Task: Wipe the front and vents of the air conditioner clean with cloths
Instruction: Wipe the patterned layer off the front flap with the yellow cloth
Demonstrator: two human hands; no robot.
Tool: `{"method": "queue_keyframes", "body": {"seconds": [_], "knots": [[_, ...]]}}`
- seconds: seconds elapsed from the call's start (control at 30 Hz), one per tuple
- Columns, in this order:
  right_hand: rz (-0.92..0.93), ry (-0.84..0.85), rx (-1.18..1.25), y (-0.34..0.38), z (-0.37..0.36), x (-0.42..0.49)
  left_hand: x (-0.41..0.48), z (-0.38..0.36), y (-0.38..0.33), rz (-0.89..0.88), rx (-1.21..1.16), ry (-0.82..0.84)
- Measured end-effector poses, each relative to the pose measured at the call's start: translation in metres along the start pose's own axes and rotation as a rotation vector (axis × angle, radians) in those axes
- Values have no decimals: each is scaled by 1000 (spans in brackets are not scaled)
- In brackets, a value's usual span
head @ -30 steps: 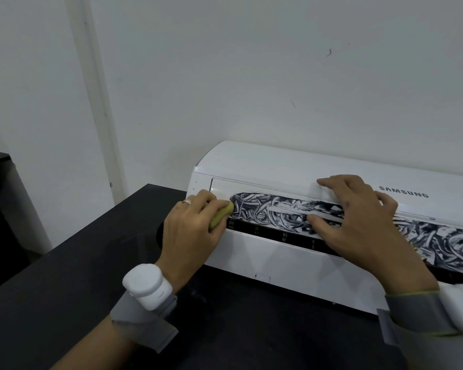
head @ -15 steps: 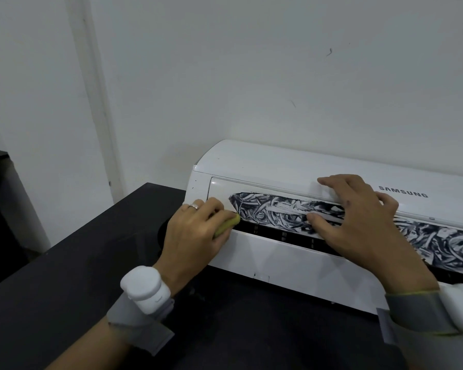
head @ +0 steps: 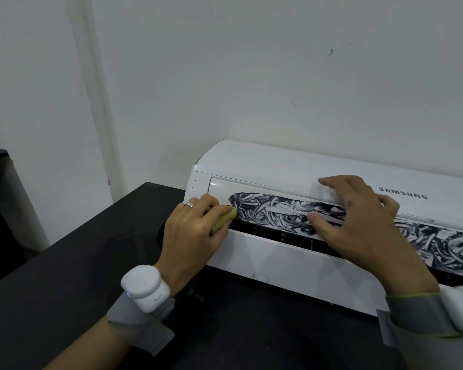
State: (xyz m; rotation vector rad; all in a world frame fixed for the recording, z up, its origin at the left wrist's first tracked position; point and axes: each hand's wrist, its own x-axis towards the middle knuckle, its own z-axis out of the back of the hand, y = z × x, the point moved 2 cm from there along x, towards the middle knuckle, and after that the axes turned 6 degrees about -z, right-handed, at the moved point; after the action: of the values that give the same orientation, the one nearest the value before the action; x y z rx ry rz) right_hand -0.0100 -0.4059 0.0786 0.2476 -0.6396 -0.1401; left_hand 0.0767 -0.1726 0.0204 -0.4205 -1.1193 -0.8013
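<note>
On air conditioner (head: 292,263) front: left hand (head: 190,236) grips yellow cloth (head: 223,219) at smeared flap (head: 273,206); right hand (head: 358,225) presses flat.

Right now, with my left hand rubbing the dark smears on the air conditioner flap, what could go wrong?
1. The small yellow-green cloth in your left hand could spread the dark smears onto the clean white panel rather than lift them.
2. Your right hand presses flat on the smeared flap; it may pick up grime and print it elsewhere, or strain the flap.
3. Grime might get pushed into the vent slot just below the cloth.
</note>
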Motion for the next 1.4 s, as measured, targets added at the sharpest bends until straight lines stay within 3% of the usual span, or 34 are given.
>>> {"method": "queue_keyframes", "body": {"seconds": [0.2, 0.4, 0.6, 0.8, 1.0, 1.13, 1.23, 1.4], "knots": [[5, 5, -2, 0, -1, 0, 1, 0, -6, -124, 0, 51], [2, 7, 4, -1, 0, -1, -1, 2, -1, -28, 31, -12], [9, 11, -2, 0, 0, 0, 1, -2, -12, -164, -1, 41], [-4, 13, 3, 1, 1, 0, 0, 2, -4, -90, 29, 4], [-12, 13, 2, 2, 1, 0, 3, -5, -14, -229, 13, 120], [-12, 11, 2, 1, 2, 0, 0, -1, -8, -149, -44, -8], [-10, 9, 14, -1, 1, -1, 3, 3, 2, 21, -99, -125], [-9, 6, 15, -1, 1, 1, 14, -1, 7, 162, -1, -123]]}}
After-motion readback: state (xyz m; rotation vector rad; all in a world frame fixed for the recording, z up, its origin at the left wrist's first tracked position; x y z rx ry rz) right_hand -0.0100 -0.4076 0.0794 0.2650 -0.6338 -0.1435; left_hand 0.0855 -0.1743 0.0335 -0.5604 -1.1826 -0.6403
